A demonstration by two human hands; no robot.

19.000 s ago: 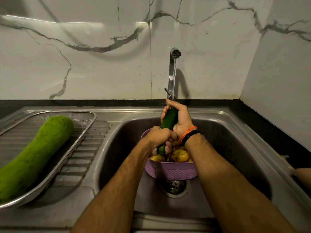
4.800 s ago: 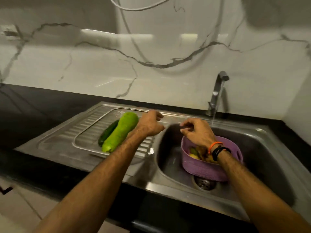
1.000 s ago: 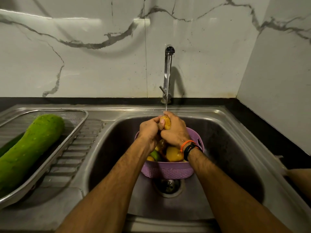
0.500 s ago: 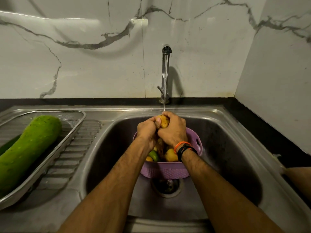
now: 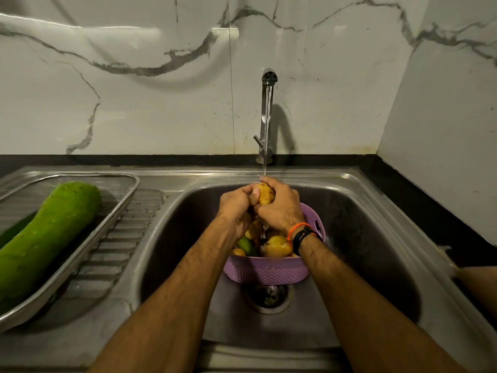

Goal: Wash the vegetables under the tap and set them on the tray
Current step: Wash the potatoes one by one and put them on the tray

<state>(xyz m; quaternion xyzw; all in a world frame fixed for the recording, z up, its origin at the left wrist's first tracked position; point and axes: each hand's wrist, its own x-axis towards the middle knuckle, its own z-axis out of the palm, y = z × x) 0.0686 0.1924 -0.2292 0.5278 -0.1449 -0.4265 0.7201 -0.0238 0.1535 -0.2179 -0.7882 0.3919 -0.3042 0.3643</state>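
Since half second ago: little moved, potato (image 5: 265, 194) still clasped under tap (image 5: 267, 117) stream. Left hand (image 5: 236, 208) fingers curled round potato at its 9 o'clock; right hand (image 5: 282, 208) fingers wrapped over it at 3 o'clock. Purple basket (image 5: 265, 273) of vegetables directly below, in sink (image 5: 363, 238). Bottle gourd (image 5: 45, 238) on tray (image 5: 121, 200), 9 o'clock of sink.

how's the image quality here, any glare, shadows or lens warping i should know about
Head view: dim, warm light; a bright glare streak on the marble wall at upper left; the tap casts a soft shadow to its right; wide-angle warping bows the sink rim and the tray; the hands and potato stay fairly sharp, and the picture's corners look softer.
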